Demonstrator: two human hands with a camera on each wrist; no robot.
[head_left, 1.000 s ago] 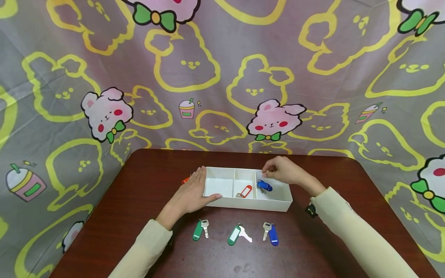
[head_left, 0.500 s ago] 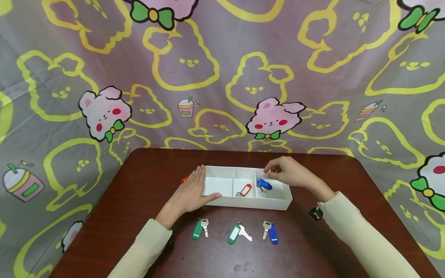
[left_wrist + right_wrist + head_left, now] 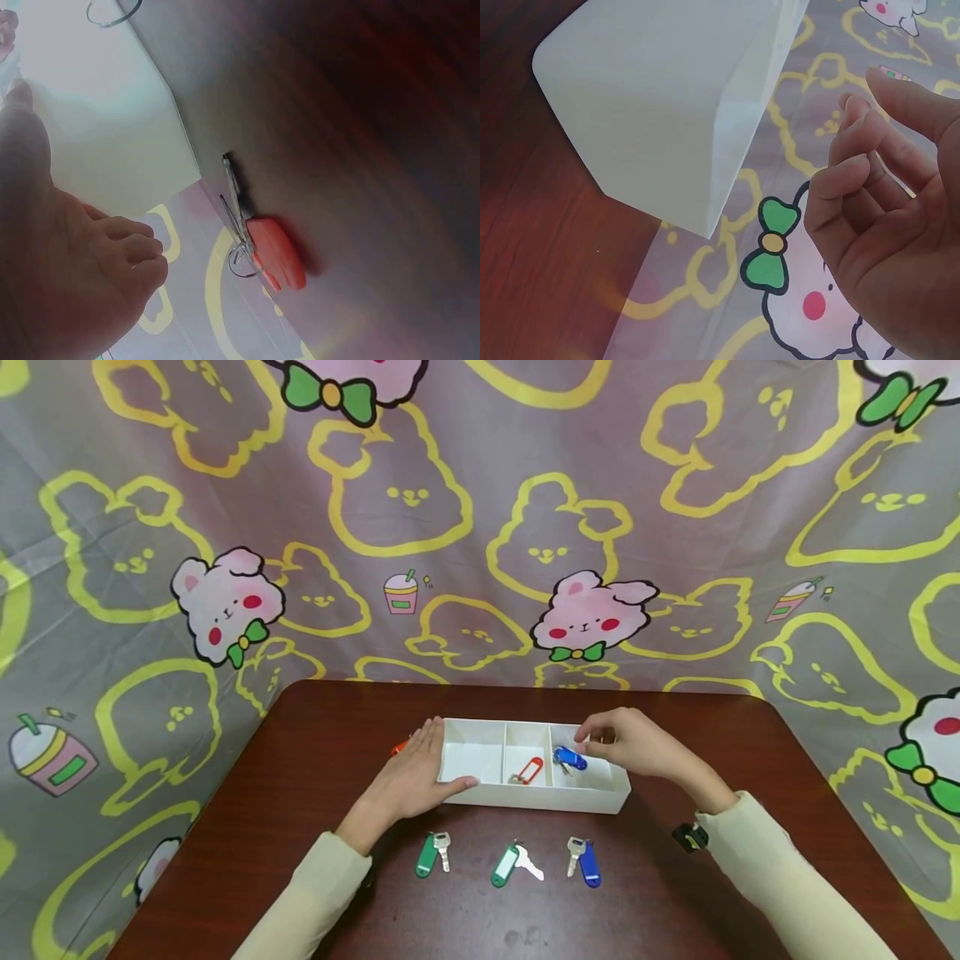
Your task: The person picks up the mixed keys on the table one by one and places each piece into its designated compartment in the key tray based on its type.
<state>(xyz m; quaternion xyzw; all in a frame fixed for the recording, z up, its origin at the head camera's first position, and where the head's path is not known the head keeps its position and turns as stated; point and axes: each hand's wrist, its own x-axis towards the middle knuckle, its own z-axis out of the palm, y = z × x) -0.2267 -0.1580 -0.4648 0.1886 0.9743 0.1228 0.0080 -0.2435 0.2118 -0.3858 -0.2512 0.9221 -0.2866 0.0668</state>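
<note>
A white box with three compartments stands on the table. My left hand lies against its left end with the fingers extended and the thumb over the front rim. Above the right compartment hovers my right hand, fingers loosely bent, thumb apart from them, nothing held, as the right wrist view shows. Just below those fingertips a blue-tagged key lies in that compartment. The middle compartment holds a red-tagged key. Past the left hand, a red-tagged key lies on the table, mostly hidden in the head view.
In front of the box lie a green-tagged key on the left, another green-tagged key in the middle and a blue-tagged key on the right. A patterned curtain hangs behind the dark table.
My right hand has shifted slightly right and lower over the right compartment, its thumb and fingers spreading a little. My left hand keeps its place on the box.
</note>
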